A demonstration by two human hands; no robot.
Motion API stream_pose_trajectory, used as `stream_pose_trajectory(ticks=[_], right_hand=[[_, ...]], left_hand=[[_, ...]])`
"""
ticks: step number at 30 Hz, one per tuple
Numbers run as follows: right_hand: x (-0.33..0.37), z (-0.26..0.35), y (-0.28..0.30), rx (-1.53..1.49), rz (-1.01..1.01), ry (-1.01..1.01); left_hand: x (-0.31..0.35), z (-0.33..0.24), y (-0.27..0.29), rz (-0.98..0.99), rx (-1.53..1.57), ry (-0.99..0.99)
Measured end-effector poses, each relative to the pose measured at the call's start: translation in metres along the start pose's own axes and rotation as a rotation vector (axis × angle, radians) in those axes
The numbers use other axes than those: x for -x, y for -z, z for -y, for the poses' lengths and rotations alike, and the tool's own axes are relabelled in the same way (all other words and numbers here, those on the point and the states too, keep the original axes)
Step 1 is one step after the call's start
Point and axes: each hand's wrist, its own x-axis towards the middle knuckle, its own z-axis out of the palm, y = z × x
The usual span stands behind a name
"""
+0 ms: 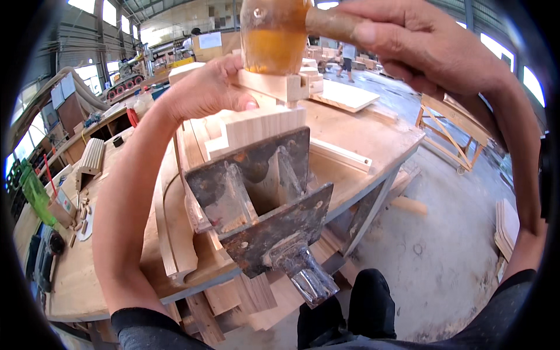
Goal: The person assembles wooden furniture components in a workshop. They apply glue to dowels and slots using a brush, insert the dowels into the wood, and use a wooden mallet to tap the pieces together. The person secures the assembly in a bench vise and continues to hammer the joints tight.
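Observation:
My right hand (429, 46) is closed around the handle of a mallet (274, 41) with a translucent amber head. The mallet head is right at the top of a short pale wood piece (271, 86); whether they touch is hard to tell. My left hand (207, 87) grips the far left end of that piece, thumb toward me. Below it, a jointed wood block (265, 123) stands up at the jaws of a worn metal vise (280, 230). A narrow tenon-like part shows between the two wood pieces.
The vise is fixed at the near edge of a wooden workbench (391, 137). A curved wood part (172, 233) lies left of it, a grooved strip (341, 154) to the right. Dowels, a cup (61, 209) and a black power tool (44, 256) sit far left. A wooden stand (455, 125) is on the floor.

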Motion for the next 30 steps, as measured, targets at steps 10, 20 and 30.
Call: stream_pose_trajectory(ticks=[10, 20, 30], right_hand=[[-0.016, -0.017, 0.013, -0.047, -0.567, 0.595], [0.0, -0.018, -0.002, 0.028, -0.364, 0.035], [0.01, -0.008, -0.006, -0.029, 0.049, 0.085]], left_hand=[[-0.006, 0.01, 0.007, 0.096, -0.125, -0.042], [-0.003, 0.005, 0.007, 0.096, -0.149, 0.013], [0.002, 0.002, 0.001, 0.088, 0.051, 0.003]])
